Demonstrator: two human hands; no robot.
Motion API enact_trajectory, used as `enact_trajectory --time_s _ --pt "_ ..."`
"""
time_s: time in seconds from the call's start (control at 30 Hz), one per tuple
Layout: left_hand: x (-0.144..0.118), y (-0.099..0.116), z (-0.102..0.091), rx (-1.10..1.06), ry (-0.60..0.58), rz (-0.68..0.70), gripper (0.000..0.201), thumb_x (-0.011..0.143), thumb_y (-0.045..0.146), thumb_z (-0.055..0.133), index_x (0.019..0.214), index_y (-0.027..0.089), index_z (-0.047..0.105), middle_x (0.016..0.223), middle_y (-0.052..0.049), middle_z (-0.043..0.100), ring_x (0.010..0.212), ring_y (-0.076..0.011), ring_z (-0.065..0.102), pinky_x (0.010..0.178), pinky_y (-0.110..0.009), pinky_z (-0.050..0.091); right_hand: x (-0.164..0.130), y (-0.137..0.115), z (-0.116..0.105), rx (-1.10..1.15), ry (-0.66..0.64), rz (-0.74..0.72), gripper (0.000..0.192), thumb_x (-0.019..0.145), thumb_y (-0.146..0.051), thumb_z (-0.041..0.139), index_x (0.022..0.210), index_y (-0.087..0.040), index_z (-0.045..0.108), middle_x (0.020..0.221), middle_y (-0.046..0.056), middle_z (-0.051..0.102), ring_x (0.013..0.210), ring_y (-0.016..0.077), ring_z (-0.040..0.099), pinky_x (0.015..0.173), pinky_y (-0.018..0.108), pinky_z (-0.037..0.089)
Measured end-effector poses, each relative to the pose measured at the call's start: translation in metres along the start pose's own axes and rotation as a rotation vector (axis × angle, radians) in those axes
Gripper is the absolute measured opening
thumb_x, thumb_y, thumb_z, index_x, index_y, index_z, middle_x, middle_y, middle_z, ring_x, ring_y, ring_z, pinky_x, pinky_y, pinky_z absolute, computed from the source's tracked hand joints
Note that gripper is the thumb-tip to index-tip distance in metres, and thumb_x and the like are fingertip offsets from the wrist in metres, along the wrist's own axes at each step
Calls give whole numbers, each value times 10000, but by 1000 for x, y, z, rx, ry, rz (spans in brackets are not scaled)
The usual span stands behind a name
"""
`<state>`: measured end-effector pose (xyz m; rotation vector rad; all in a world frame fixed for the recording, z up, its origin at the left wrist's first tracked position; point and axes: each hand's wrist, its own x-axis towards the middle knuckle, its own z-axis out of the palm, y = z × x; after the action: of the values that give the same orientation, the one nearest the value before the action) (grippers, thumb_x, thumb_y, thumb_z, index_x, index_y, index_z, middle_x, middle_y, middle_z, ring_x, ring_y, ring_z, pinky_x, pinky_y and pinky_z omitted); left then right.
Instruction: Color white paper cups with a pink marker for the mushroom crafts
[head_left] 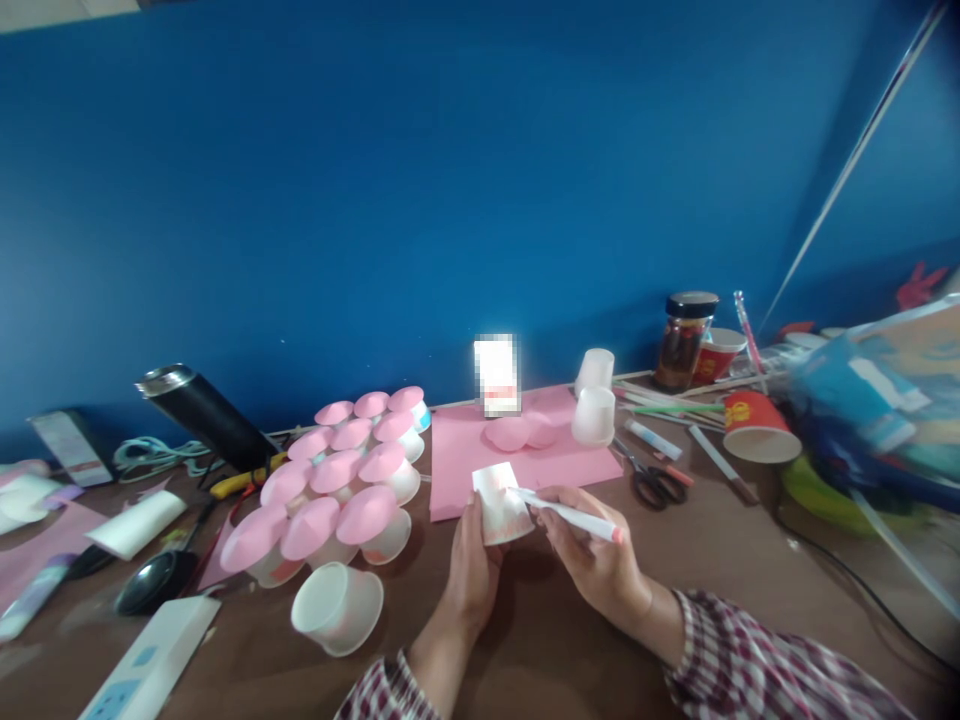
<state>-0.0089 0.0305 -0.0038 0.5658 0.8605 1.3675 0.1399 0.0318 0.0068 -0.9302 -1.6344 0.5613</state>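
Note:
My left hand (474,565) is closed around a white paper cup (501,508), which is tilted with its side toward me. In my right hand (600,570) is a white marker (574,517) with a pink end, its tip at the cup's side. Behind them a pink paper sheet (457,470) lies flat, with pink paper circles (517,432) on it. Two more white cups (595,415) stand upside down at its right edge. To the left, several cups bear pink paper cones (337,470), and an uncovered cup (337,608) sits in front of them.
Black scissors (660,487), a glue stick (652,440) and a red paper cup (759,428) lie to the right, near a dark-lidded jar (686,340). At the left are a black flask (206,415), a computer mouse (156,582) and a power strip (154,655). A blue wall (450,200) rises behind.

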Motion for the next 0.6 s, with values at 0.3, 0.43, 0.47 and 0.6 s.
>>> enact_trajectory --time_s 0.3,0.43,0.47,0.6 --pt "0 0 1 -37 -3 -12 458 828 554 602 1052 160 672 1152 -129 712 1171 -324 596 967 -425 481 0 -1 -1 -6 -6 -6 104 931 -204 560 992 -194 644 822 59 732 702 187 722 619 245 578" --pt "-1 1 1 -59 -30 -18 471 849 552 577 1077 148 661 1138 -128 715 1156 -322 603 961 -439 485 0 -1 -1 -7 0 -22 101 925 -192 566 999 -204 634 826 50 728 709 184 723 624 240 575" --pt "-1 1 1 -59 -35 -22 472 849 552 577 1081 150 661 1146 -127 712 1157 -322 603 959 -440 487 0 -2 -1 -9 0 -25 103 924 -189 567 1000 -206 633 825 47 727 708 182 722 623 238 573" --pt "0 0 1 -50 -40 -11 477 838 568 585 1065 158 674 1158 -128 706 1165 -324 594 964 -437 485 0 -2 -1 -23 -1 -32 104 922 -184 571 998 -210 637 815 37 722 696 174 714 634 237 566"
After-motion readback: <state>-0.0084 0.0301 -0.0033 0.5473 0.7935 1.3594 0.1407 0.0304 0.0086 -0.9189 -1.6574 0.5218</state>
